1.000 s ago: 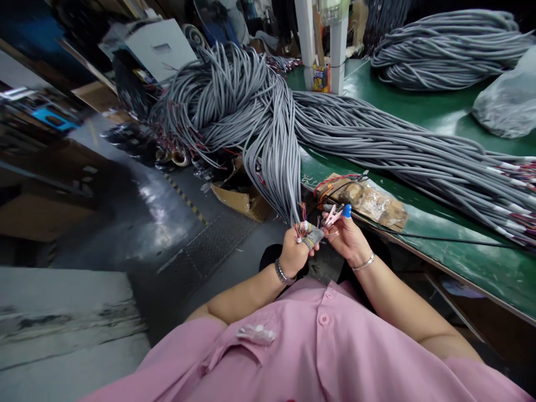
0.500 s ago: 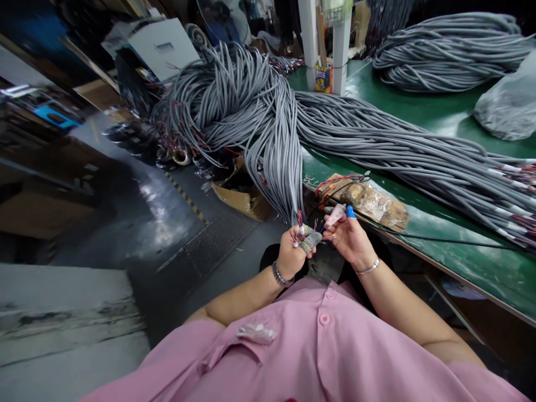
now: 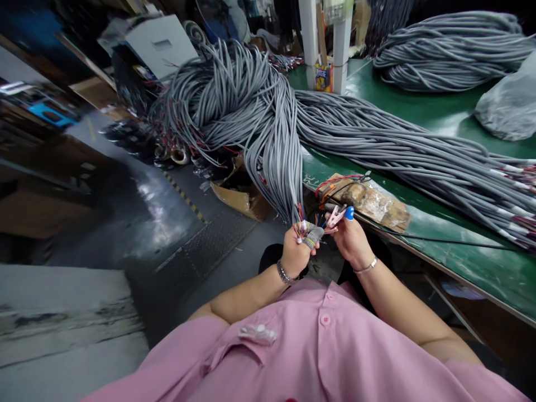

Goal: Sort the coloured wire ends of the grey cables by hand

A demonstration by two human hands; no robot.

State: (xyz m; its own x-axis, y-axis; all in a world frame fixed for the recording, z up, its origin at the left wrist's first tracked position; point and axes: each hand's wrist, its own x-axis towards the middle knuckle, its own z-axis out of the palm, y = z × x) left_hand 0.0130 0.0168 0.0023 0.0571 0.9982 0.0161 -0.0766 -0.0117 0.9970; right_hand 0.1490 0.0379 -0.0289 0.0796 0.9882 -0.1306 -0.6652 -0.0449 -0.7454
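My left hand (image 3: 295,250) is closed around the end of a grey cable (image 3: 288,190) whose thin coloured wires fan out above my fingers; a grey wrap covers one fingertip. My right hand (image 3: 350,237) is closed on a small pink clip-like tool (image 3: 335,215) held against those wire ends, with a blue cap on its fingertip. Both hands meet just below the edge of the green bench (image 3: 419,229). The cable hangs down from a thick bundle of grey cables (image 3: 377,145) lying across the bench.
A taped brown block with red wires (image 3: 364,198) lies on the bench edge right behind my hands. A second coil of grey cables (image 3: 448,50) and a plastic bag (image 3: 508,106) sit at the back right. An open cardboard box (image 3: 243,198) stands on the floor left of the bench.
My right hand drew slightly away from the wire ends and has come back, the pink tool again at the wires. My left hand has kept its hold on the cable end.
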